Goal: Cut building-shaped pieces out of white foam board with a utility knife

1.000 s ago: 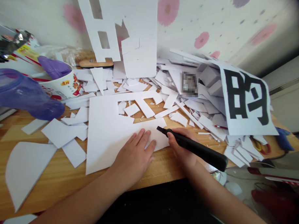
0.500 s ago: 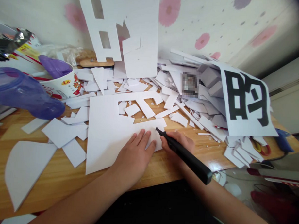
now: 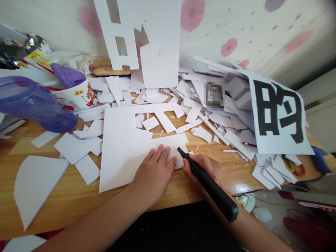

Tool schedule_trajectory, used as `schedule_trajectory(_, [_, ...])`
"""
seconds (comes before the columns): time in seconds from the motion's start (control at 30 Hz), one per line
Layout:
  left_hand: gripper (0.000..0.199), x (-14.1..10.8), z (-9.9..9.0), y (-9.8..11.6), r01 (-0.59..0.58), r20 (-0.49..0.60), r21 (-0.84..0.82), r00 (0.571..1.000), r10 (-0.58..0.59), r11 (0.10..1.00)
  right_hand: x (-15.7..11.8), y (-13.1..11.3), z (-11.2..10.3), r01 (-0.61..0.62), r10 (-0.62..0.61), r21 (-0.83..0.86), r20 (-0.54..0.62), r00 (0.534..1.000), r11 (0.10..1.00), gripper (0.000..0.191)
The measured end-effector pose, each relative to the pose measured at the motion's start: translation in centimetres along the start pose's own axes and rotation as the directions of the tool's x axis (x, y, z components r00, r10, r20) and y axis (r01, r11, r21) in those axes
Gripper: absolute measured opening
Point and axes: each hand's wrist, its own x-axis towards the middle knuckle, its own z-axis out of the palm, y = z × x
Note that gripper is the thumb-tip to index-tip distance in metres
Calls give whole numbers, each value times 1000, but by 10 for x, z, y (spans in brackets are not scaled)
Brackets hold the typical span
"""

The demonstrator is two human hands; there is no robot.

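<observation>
Since a second ago, the back end of the black tool (image 3: 215,194) has swung in toward the body, and the right grip (image 3: 209,166) has turned with it; the left grip (image 3: 155,169) has stayed put on the white board (image 3: 120,153). I see the right grip clamped around the front part of the tool, whose tip points away over the board's right part, near the left fingertips. From this view I cannot tell whether the tip touches. My left grip lies palm down on the board, fingers a little apart and thumb out to the side, clasping nothing. That board lies flat on the table (image 3: 60,206), with openings cut in its far part. White scraps (image 3: 73,146) lie beyond it and to its left.
</observation>
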Motion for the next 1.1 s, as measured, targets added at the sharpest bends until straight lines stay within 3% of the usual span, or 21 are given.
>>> schedule_trajectory(0.57, [34, 3, -8, -1, -6, 70, 26, 998, 4, 1000, -1, 2, -12, 39, -40, 38, 40, 998, 999, 14])
schedule_trajectory(0.67, [34, 4, -6, -1, -10, 63, 38, 998, 8, 999, -2, 2, -13, 9, -12, 60, 52, 999, 998, 13])
schedule_trajectory(0.77, [33, 4, -1, -1, -25, 50, 58, 999, 22, 998, -4, 3, -15, -116, 118, 80, -16, 993, 990, 13])
schedule_trajectory(0.83, [33, 2, 1, -2, -45, 28, 57, 999, 43, 997, -3, 6, -16, -248, 269, 160, -126, 955, 955, 16])
schedule_trajectory(0.9, [31, -2, -2, -5, -66, -35, 2, 997, 67, 998, 1, 13, -16, -364, 442, 343, -184, 878, 866, 18])
schedule_trajectory(1.0, [28, -19, -17, -19, -48, -228, -118, 973, 20, 992, 7, 22, -15, -472, 644, 610, -83, 761, 637, 18])
schedule_trajectory(1.1, [27, -48, -35, -45, 152, -380, -138, 904, -194, 979, 7, 28, -14, -510, 698, 673, -12, 716, 535, 21])
